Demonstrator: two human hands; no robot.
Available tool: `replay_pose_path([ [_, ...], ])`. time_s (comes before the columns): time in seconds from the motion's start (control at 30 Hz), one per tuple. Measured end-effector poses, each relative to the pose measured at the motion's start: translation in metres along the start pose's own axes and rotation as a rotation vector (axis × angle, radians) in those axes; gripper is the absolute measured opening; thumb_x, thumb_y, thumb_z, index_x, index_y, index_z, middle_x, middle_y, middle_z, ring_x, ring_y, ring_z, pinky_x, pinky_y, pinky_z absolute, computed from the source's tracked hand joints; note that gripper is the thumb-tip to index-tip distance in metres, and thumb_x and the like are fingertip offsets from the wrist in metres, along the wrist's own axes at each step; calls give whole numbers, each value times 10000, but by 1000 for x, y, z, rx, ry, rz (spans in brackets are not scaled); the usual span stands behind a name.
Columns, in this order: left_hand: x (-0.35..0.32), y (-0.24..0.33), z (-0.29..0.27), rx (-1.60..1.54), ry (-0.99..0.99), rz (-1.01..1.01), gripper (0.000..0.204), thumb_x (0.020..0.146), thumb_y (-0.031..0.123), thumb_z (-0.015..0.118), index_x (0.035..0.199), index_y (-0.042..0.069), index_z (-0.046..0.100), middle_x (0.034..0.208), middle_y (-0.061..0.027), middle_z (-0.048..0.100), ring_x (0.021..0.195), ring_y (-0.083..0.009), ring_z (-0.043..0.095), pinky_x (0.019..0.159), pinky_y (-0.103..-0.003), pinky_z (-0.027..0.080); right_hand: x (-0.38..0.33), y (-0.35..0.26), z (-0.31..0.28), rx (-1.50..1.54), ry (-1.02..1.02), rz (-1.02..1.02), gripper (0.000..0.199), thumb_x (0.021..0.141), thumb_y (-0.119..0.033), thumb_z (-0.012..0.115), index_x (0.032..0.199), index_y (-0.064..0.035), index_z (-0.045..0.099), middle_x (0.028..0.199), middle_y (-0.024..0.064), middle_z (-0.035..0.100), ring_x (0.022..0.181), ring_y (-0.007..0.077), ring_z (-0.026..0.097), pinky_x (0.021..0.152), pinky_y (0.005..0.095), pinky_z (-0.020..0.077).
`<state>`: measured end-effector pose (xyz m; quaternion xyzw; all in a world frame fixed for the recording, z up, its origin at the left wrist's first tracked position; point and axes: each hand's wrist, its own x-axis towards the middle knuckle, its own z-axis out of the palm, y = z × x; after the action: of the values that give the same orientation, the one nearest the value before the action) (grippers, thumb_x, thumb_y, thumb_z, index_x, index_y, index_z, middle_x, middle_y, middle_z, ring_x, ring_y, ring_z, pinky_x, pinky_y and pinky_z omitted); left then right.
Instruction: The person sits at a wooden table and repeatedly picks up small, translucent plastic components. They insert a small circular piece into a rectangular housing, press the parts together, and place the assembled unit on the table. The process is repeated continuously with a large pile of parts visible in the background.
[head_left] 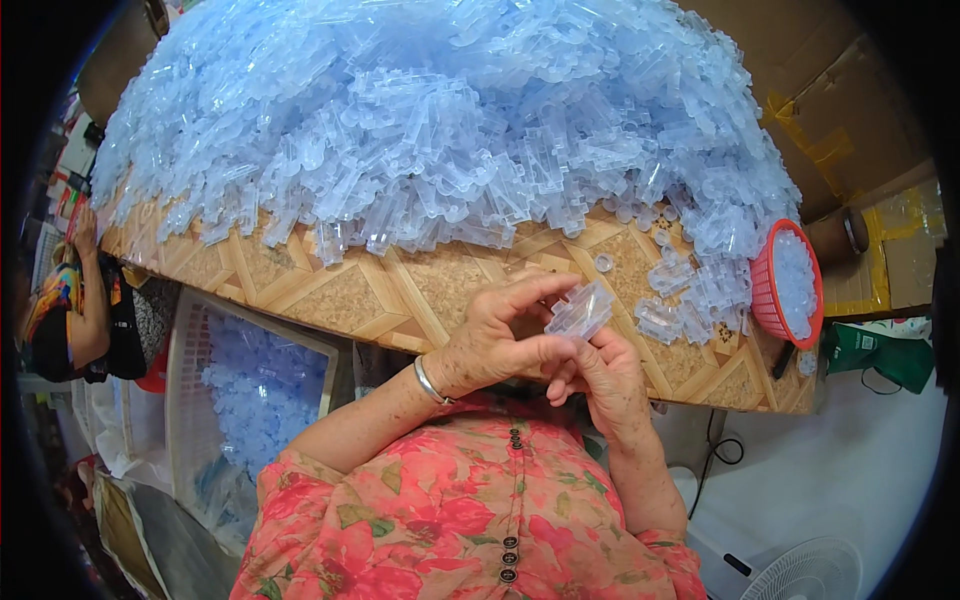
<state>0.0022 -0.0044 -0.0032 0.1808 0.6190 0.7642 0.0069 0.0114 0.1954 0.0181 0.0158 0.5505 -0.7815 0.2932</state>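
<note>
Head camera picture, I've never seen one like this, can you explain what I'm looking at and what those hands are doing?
This is one picture from a wide fisheye camera worn on a person's head, looking down, so straight edges bend near the rim. The left hand and right hand are the wearer's own bare hands; together they hold a small clear plastic part. In front is a table with a wood-pattern top, heaped with a huge pile of pale blue clear plastic parts. A red basket of small clear pieces sits at the right edge. A crate of more blue parts stands below on the left. Another person's arm shows far left.
</note>
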Motion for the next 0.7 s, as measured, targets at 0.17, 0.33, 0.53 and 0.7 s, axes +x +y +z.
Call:
replay_pose_path([
  [0.17, 0, 6, 2, 135, -48, -119, 568, 947, 71, 758, 1469, -20, 554, 1219, -95, 644, 1069, -130, 637, 864, -263, 538, 0, -6, -1, 63, -39, 47, 415, 1100, -358, 556, 1111, 52, 622, 881, 152, 711, 658, 179, 716, 557, 278, 606],
  [0.33, 2, -4, 1, 34, -20, -55, 540, 953, 13, 722, 1465, -22, 555, 1141, -69, 661, 932, -90, 646, 759, -244, 565, -11, -18, -14, -276, 80, -25, 331, 1022, -291, 695, 1081, 23, 609, 827, 86, 675, 601, 116, 644, 530, 240, 518],
  [0.53, 2, 2, 4, 231, -68, -63, 498, 940, 8, 731, 1420, 0, 600, 1135, -70, 664, 885, -96, 649, 736, -239, 565, -12, -10, -13, -849, 486, -427, 398, 817, -101, 872, 1130, -68, 629, 738, 21, 557, 551, 113, 533, 537, 288, 457],
  [0.7, 3, -1, 3, 300, -87, -17, 476, 944, 16, 724, 1407, 7, 610, 1105, -75, 679, 864, -99, 657, 728, -240, 560, -9, -12, -20, -1224, 345, -731, 433, 806, -78, 849, 1199, -124, 674, 835, 67, 653, 669, 223, 640, 633, 368, 531],
])
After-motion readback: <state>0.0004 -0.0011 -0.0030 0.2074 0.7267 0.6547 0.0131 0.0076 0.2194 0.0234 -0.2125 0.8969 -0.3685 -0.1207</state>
